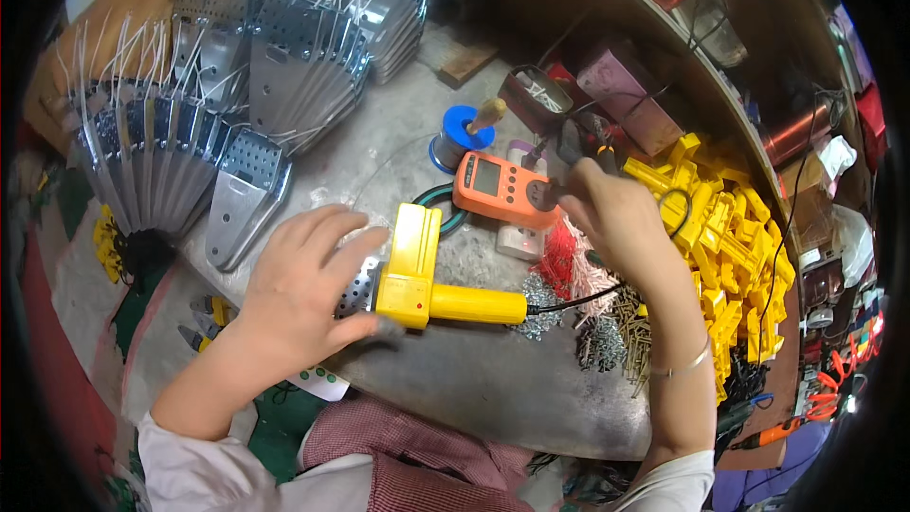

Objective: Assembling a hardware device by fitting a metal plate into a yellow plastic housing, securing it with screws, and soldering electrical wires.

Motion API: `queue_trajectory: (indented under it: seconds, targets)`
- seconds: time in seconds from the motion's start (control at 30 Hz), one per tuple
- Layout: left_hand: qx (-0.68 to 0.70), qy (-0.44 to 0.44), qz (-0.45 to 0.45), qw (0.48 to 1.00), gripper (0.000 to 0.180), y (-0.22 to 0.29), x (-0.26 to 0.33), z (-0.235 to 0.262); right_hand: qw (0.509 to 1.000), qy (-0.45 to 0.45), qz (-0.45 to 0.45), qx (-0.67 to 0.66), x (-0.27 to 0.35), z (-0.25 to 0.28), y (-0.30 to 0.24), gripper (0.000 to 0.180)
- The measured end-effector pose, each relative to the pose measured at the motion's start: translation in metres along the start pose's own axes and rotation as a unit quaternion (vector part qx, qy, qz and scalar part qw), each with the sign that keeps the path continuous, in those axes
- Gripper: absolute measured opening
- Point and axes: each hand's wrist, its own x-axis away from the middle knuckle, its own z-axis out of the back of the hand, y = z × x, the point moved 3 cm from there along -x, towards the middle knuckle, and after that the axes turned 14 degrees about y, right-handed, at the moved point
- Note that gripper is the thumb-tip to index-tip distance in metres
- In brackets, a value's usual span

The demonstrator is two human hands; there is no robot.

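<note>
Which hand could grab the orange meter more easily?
Probably the right hand: its fingers already touch the flat orange plastic meter. The left hand is busy, resting on a perforated metal plate beside the yellow T-shaped plastic tool.

**Bare hands, pale sleeves, a thin bangle**

Both forearms enter from the lower edge of the frame, bare from wrist to near the elbow. The left hand (301,289) and right hand (621,218) wear no gloves or rings. White sleeves are pushed up at lower left and lower right. A thin silver bangle (684,364) circles the right wrist. A red-and-white checked garment (417,465) shows at bottom centre.
</note>
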Motion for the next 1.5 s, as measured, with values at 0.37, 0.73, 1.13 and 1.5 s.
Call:
queue_trajectory:
  seconds: [0.37, 0.73, 1.13, 1.5]
  targets:
    - [0.000, 0.007, 0.073, 0.997, 0.084, -0.017, 0.023, -0.017, 0.986, -0.147, 0.048, 0.055, -0.039, -0.024, -0.001, 0.017]
    - [-0.001, 0.160, 0.128, 0.979, 0.051, -0.017, 0.082, 0.026, 0.964, 0.022, 0.218, 0.151, -0.017, -0.039, -0.031, 0.016]
    - [0.489, 0.064, 0.585, 0.644, 0.023, -0.002, 0.171, -0.013, 0.927, -0.072, 0.156, -0.334, 0.098, -0.071, -0.200, 0.011]
    - [0.242, 0.117, 0.391, 0.881, 0.016, 0.005, 0.149, 0.003, 0.946, -0.032, 0.087, -0.311, 0.114, -0.091, -0.221, 0.014]
